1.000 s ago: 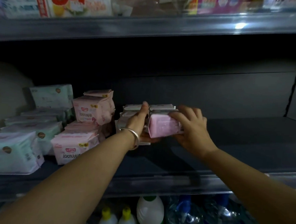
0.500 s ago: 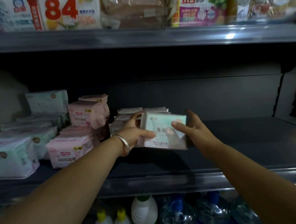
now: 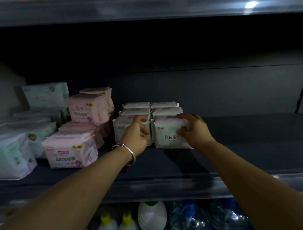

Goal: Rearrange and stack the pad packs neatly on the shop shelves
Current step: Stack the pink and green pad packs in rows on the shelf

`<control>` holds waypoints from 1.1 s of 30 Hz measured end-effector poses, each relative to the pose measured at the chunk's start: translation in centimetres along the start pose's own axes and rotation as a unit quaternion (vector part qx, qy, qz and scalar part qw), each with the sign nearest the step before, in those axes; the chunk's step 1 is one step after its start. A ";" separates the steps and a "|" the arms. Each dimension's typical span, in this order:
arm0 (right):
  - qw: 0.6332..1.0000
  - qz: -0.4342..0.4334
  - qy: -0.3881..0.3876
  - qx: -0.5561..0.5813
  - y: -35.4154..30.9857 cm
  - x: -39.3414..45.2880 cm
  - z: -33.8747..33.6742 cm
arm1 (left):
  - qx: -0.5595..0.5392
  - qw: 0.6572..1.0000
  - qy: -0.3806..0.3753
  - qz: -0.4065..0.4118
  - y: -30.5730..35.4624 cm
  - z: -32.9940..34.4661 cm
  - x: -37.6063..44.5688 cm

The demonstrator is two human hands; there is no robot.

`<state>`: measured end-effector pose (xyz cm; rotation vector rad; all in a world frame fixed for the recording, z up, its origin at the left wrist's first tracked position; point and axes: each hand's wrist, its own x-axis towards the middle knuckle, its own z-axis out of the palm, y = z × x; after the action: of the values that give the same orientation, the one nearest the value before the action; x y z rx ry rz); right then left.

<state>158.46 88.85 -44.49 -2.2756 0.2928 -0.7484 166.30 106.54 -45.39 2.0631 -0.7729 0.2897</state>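
Two rows of white-and-green pad packs stand upright on the dark shelf (image 3: 235, 138). My right hand (image 3: 193, 130) grips the front pack of the right row (image 3: 165, 135) at its right edge, the pack standing on the shelf. My left hand (image 3: 137, 133), a silver bangle on its wrist, grips the front pack of the left row (image 3: 121, 129) with curled fingers. Behind them more packs (image 3: 163, 108) line up toward the back wall.
Pink pad packs (image 3: 71, 150) are piled to the left, with pale green packs (image 3: 4, 156) further left. Bare shelf stretches to the right. Bottles (image 3: 151, 219) and blue water jugs (image 3: 189, 223) stand on the level below. Another stocked shelf (image 3: 154, 11) hangs overhead.
The pack held up between both hands has been set down upright at the front of the right row. My left hand shifted onto the left row's front pack.
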 end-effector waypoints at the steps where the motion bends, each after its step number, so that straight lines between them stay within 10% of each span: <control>1: 1.000 -0.006 0.004 -0.010 0.0 0.4 0.5 | -0.005 1.000 -0.008 -0.001 -0.1 0.1 0.1; 11: 0.992 0.003 0.018 -0.123 -0.6 0.8 2.2 | 0.060 0.996 -0.060 0.000 -0.4 0.3 -1.0; 26: 0.931 -0.252 0.037 -0.261 1.1 -20.8 2.7 | 0.317 0.938 -0.014 0.142 1.3 -0.1 -19.4; 33: 0.942 -0.196 -0.159 -0.220 9.5 -31.5 7.2 | 0.312 0.932 -0.171 0.071 -4.7 6.1 -30.2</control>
<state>137.41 98.85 -68.77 -2.8839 -0.1738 -0.5244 145.23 116.07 -66.22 2.7061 -1.1546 0.2828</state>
